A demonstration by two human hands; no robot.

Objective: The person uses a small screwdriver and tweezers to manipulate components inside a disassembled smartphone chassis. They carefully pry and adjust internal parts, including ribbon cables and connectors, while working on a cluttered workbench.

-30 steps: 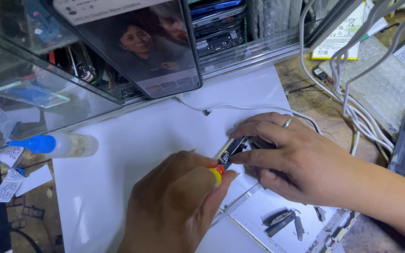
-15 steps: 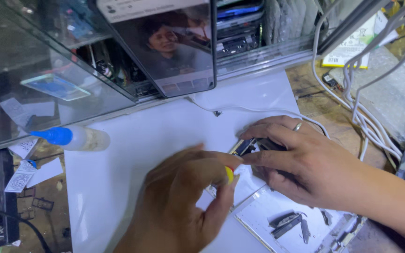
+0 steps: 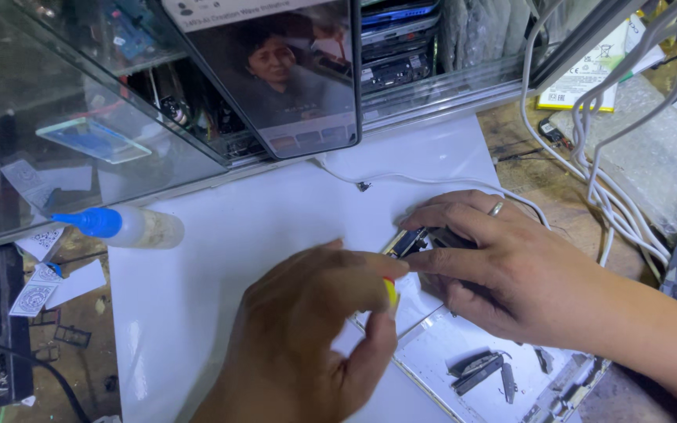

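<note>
My left hand (image 3: 315, 329) is closed around a small yellow-handled screwdriver (image 3: 390, 291), only a bit of the yellow handle showing between thumb and fingers. Its tip points at a small dark circuit part (image 3: 407, 243). My right hand (image 3: 511, 274), with a ring on one finger, rests over that part and pins it to the white sheet (image 3: 221, 258); most of the part is hidden under the fingers. Below the hands lies an opened white device shell (image 3: 448, 360) with loose dark metal pieces (image 3: 476, 370) on it.
A phone (image 3: 276, 70) showing video leans against a glass cabinet (image 3: 56, 117) at the back. A blue-capped bottle (image 3: 127, 225) lies at left. White cables (image 3: 589, 172) run down the right side near a bubble-wrap pack (image 3: 652, 149).
The view has shifted slightly. My left hand has turned and curled tighter over the screwdriver, hiding more of its handle. My right hand stays on the part.
</note>
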